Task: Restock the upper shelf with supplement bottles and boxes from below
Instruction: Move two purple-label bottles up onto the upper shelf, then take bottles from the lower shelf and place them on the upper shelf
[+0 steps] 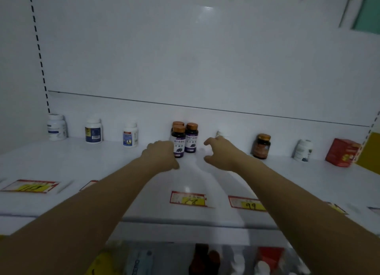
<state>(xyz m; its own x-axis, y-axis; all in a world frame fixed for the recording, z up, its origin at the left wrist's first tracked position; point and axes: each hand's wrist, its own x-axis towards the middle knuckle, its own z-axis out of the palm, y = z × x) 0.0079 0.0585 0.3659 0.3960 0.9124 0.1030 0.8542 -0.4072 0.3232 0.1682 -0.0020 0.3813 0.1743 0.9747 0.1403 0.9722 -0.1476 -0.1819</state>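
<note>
Both arms reach onto the upper shelf (86, 163). The left hand (162, 155) wraps the front purple-label bottle (178, 141), setting it beside two matching ones at the back. The right hand (218, 151) hovers open and empty just right of them. Next, I judge: let go, then fetch more stock from the lower shelf (205, 258).

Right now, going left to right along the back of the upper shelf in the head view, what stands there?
White bottle → white bottle with dark blue label → white bottle with blue and orange label → cluster of purple-label bottles with copper caps → brown bottle → small white bottle → red box.
</note>
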